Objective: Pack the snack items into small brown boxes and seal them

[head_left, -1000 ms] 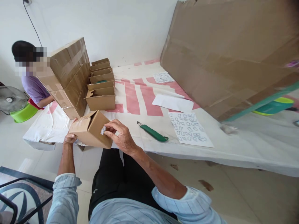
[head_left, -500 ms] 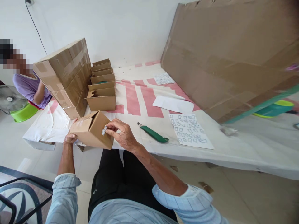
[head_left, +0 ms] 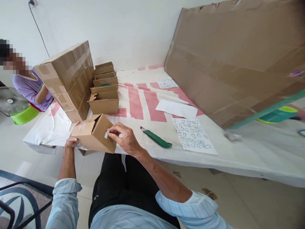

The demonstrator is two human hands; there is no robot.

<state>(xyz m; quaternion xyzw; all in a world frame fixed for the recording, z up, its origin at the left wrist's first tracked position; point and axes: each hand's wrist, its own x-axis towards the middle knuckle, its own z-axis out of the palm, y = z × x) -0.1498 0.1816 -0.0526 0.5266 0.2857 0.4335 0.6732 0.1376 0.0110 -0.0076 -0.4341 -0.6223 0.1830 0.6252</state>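
We find the left hand gripping a cardboard carton, the right hand pinching a white sticker against it.

Free tablecloth separates right hand from green utility knife; taped carton stack blocks the left, large carton the right

Brown carton, tilted; small white label against end face.

The left arm reaches forward, the left hand gripping; the right arm slants inward, the right hand pinching between thumb and curled fingers.
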